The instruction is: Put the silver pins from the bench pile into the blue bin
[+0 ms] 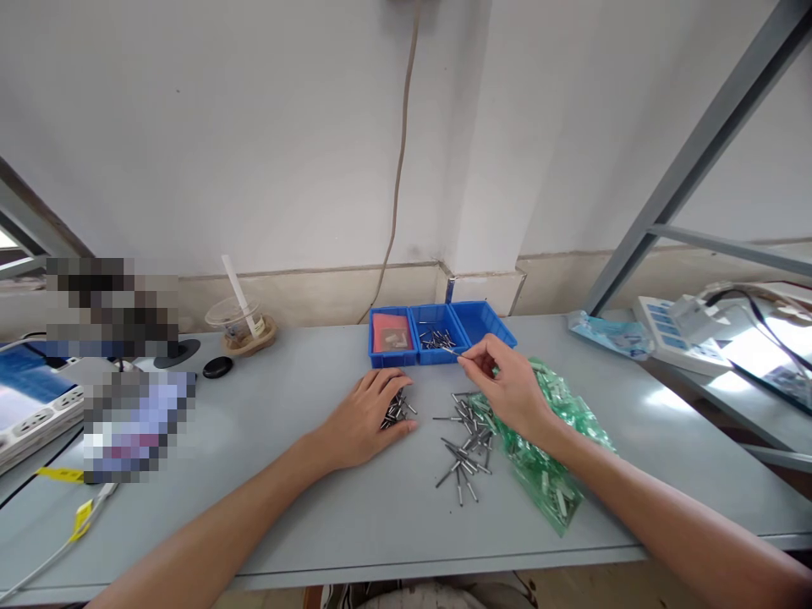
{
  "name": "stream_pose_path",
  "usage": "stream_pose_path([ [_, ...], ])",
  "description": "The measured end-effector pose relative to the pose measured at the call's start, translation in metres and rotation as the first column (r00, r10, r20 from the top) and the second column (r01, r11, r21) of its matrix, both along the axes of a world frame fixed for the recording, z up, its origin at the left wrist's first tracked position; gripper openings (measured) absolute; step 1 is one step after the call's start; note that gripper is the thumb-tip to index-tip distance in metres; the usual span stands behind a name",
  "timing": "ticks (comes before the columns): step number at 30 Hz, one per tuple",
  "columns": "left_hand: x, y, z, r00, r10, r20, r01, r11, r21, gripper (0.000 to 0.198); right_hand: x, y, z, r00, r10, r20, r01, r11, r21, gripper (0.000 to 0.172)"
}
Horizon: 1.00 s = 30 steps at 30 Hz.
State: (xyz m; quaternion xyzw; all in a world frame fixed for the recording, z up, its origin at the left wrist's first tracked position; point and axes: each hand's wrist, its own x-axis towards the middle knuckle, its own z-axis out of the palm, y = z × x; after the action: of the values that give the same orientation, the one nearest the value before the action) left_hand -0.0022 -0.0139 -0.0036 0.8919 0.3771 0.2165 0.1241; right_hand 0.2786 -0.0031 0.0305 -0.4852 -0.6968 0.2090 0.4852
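My left hand [363, 420] lies on the table with thumb and fingers apart, curved around a small heap of dark metal pins [398, 411]. Held in a pinch between thumb and fingertips of my right hand [504, 381] is a thin metal pin [450, 351], at the front edge of the middle blue bin [437, 357]. More pins lie loose inside that bin. Between my hands, a scattered pile of metal pins [468, 444] spreads over the table. A green plastic bag [545, 482] with small parts in it lies partly beneath my right hand and forearm.
The left blue bin [393, 359] holds a reddish packet; the right blue bin [479, 320] adjoins the middle one. A cup with a straw [234, 313] and a black round lid [217, 367] stand left. A power strip [676, 338] and blue packet [609, 336] lie right.
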Motion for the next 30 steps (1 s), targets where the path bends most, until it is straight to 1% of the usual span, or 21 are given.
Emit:
stream_pose_path([
  [2,0.000,0.000,0.000,1.000,-0.001,0.005,0.001,1.000,0.001,0.053,-0.001,0.000,0.000,0.997,0.009,-0.078,-0.013,0.999,-0.053,0.026],
  [4,0.000,0.001,-0.001,1.000,0.000,0.011,0.000,1.000,0.004,0.054,-0.001,0.002,0.000,0.981,0.024,-0.194,-0.055,0.986,-0.155,0.034],
  [7,0.000,0.001,-0.002,1.000,0.001,0.011,-0.001,1.000,0.003,0.054,0.001,0.007,-0.001,0.915,0.041,-0.402,-0.183,0.929,-0.323,0.044],
  [9,0.000,0.001,-0.001,1.000,0.003,0.007,-0.003,1.000,-0.002,0.054,0.001,0.010,-0.002,0.862,0.034,-0.505,-0.259,0.887,-0.382,0.048],
  [10,0.000,0.001,-0.001,1.000,0.005,0.003,-0.005,1.000,-0.007,0.054,0.002,0.011,-0.002,0.847,0.028,-0.531,-0.279,0.874,-0.399,0.048],
  [12,0.000,0.000,0.000,1.000,0.010,-0.010,-0.010,1.000,-0.019,0.055,0.002,0.012,-0.003,0.841,0.022,-0.540,-0.293,0.858,-0.421,0.046],
  [17,0.000,0.000,0.001,1.000,0.014,-0.011,-0.014,1.000,-0.022,0.054,0.003,0.013,-0.006,0.852,0.023,-0.523,-0.295,0.846,-0.445,0.039],
  [24,0.000,0.000,-0.001,1.000,0.011,-0.006,-0.011,1.000,-0.014,0.054,0.005,0.015,-0.009,0.838,0.021,-0.545,-0.326,0.820,-0.470,0.037],
  [30,0.001,0.000,0.001,1.000,0.010,-0.022,-0.011,1.000,-0.026,0.054,0.005,0.016,-0.008,0.841,0.020,-0.540,-0.330,0.811,-0.483,0.035],
])
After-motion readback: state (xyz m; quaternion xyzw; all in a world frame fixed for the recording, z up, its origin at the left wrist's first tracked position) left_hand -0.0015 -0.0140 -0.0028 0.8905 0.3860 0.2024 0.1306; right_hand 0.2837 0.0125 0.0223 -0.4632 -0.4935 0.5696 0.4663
